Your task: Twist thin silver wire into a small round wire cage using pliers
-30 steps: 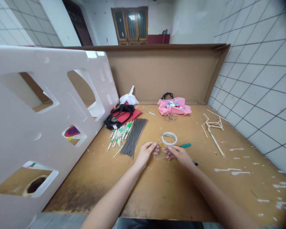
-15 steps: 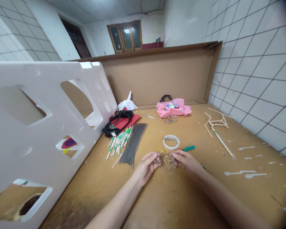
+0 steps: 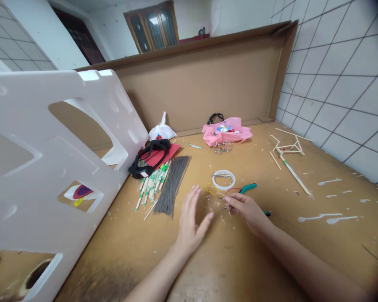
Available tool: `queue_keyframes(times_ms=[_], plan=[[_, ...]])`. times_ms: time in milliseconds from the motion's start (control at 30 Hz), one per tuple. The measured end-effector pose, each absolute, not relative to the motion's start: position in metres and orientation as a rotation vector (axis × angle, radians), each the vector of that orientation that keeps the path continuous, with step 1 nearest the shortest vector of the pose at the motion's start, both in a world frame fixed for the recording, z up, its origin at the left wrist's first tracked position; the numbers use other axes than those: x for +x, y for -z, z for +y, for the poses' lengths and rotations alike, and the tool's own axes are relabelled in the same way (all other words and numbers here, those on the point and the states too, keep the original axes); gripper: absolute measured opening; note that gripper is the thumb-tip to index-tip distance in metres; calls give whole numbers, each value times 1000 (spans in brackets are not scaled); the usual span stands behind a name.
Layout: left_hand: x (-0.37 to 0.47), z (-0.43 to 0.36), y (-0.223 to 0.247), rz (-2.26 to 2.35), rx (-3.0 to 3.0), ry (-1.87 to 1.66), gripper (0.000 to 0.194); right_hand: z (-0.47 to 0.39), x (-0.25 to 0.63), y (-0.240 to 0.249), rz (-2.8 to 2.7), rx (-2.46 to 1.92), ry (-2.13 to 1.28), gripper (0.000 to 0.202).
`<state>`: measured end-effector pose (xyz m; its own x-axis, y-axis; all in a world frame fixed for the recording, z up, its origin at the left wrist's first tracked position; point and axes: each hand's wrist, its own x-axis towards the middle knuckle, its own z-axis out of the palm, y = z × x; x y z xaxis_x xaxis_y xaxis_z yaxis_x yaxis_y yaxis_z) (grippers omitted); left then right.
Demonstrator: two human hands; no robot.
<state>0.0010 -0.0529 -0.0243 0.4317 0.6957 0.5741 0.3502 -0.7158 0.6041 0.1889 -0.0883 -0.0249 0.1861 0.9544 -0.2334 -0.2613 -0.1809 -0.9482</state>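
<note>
Pinching thin wire loops (image 3: 219, 203) with the right hand (image 3: 248, 209), in the gap between both hands; holding nothing in the left hand (image 3: 190, 224), spread just beside. Probably light, springy, easily bent: best gripped at one strand, without squeezing.

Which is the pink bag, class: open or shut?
Open: the bag lies spread, with white, blue and red pieces showing between its folds.

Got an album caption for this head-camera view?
Right hand holding fine looped wire, left hand open beside it, with a white ring and green-handled tool nearby.
</note>
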Motion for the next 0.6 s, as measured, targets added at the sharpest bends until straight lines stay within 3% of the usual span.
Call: queue_keyframes(times_ms=[167,600], plan=[[7,-59,22,732,2707,-961,89,-94,181,19,-766,-1233,-1363,29],[9,-55,29,756,2574,-836,92,-94,179,18,-596,-1017,-1583,30]])
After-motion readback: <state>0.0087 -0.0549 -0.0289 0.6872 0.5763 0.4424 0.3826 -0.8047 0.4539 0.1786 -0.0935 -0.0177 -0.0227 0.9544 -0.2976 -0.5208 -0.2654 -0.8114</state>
